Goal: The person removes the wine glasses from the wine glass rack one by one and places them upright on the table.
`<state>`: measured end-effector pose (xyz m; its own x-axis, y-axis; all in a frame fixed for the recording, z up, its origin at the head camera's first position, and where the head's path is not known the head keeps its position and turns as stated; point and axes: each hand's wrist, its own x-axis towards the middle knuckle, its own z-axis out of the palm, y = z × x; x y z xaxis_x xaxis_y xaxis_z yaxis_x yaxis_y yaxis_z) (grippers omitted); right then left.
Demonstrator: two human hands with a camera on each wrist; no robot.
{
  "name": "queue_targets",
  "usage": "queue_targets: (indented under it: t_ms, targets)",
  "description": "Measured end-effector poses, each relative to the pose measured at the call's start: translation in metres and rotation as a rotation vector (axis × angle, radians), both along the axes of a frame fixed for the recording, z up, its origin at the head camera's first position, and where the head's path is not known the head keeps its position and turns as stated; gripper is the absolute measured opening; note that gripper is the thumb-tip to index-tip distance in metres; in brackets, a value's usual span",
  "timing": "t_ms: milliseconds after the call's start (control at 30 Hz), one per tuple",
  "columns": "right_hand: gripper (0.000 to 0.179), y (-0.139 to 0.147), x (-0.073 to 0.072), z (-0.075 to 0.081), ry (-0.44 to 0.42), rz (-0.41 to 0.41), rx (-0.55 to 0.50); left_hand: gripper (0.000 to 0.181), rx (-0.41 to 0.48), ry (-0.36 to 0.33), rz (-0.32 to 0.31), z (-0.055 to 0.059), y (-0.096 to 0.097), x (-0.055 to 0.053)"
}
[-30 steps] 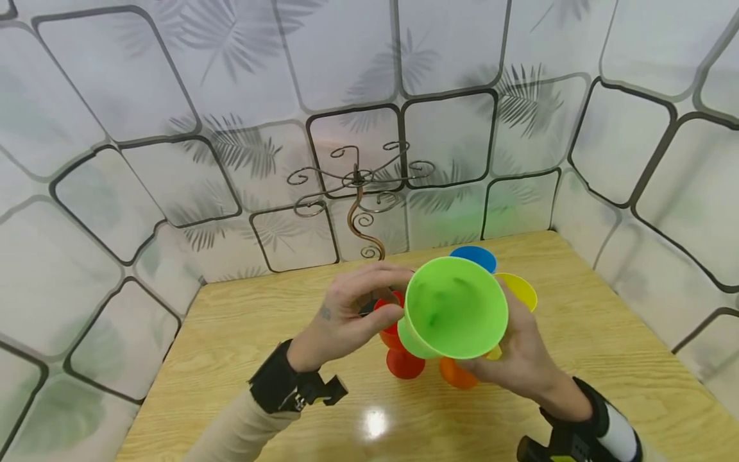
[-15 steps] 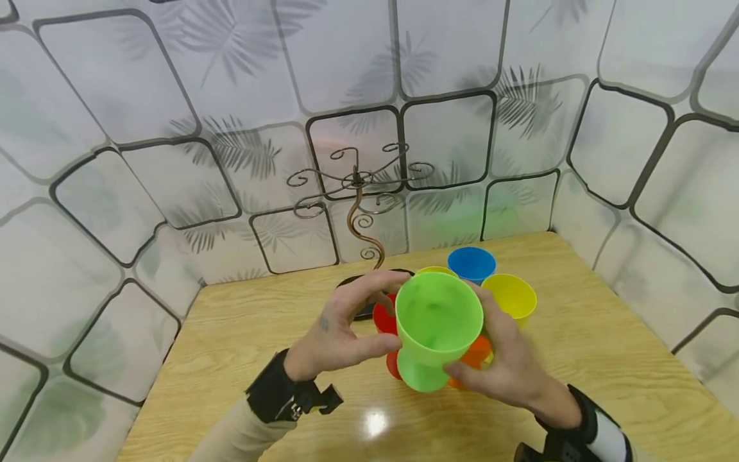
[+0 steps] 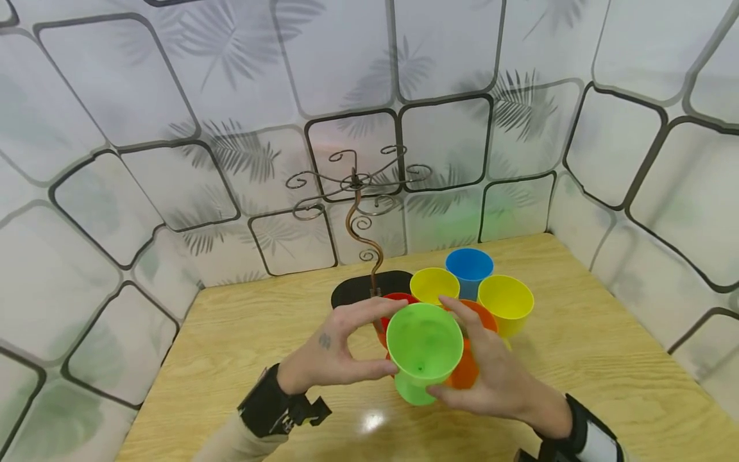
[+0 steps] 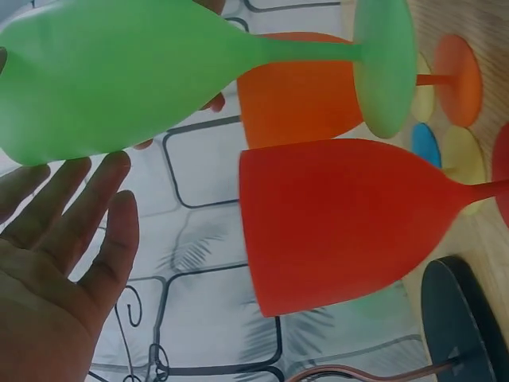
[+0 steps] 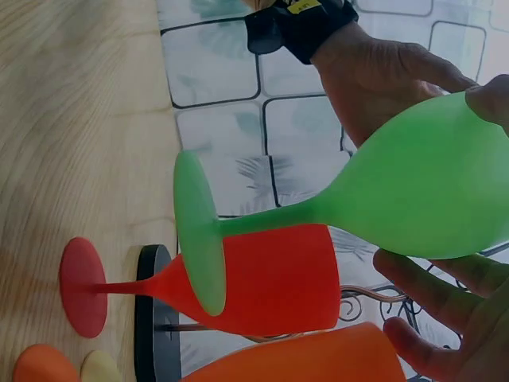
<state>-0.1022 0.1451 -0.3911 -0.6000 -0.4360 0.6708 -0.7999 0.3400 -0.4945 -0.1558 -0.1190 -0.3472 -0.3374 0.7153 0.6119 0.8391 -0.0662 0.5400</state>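
Observation:
Between both hands a green plastic goblet point(image 3: 424, 343) is held upright, its foot raised off the table in the wrist views. My left hand point(image 3: 331, 343) curves its thumb and fingers around the left side of the bowl. From the right, my right hand point(image 3: 499, 372) grips the bowl with thumb in front and fingers behind. Close behind stand a red goblet point(image 4: 342, 223) and an orange goblet point(image 5: 318, 358), partly hidden in the head view by the green one and the hands.
Two yellow goblets, one at the right point(image 3: 506, 298), and a blue goblet point(image 3: 469, 264) stand farther back on the wooden table point(image 3: 248, 333). A metal scroll-armed stand point(image 3: 360, 237) rises from a black oval base point(image 3: 349, 290). Patterned walls point(image 3: 277, 240) border the table.
The green goblet has come down and left and turned more upright, both hands moving with it. My left hand has closed in on the bowl. More of the goblets and black base behind shows.

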Motion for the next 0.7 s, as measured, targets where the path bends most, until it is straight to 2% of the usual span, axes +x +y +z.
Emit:
queue_targets:
  t_ms: [167,300,433,700]
  targets:
    - [0.105,0.001,0.002,-0.005,-0.035,-0.053,0.086,0.071,-0.065,-0.042,0.011,-0.008,-0.003,0.002]
    - [0.103,0.002,0.002,-0.008,-0.014,-0.103,0.157,0.079,-0.118,-0.051,0.05,-0.013,-0.004,0.003]
    - [0.098,0.001,0.001,-0.011,0.015,-0.131,0.215,0.079,-0.158,-0.026,0.087,-0.02,-0.006,0.003]
    - [0.093,-0.001,0.0,-0.017,0.059,-0.167,0.262,0.077,-0.261,-0.001,0.157,-0.03,-0.011,0.006]
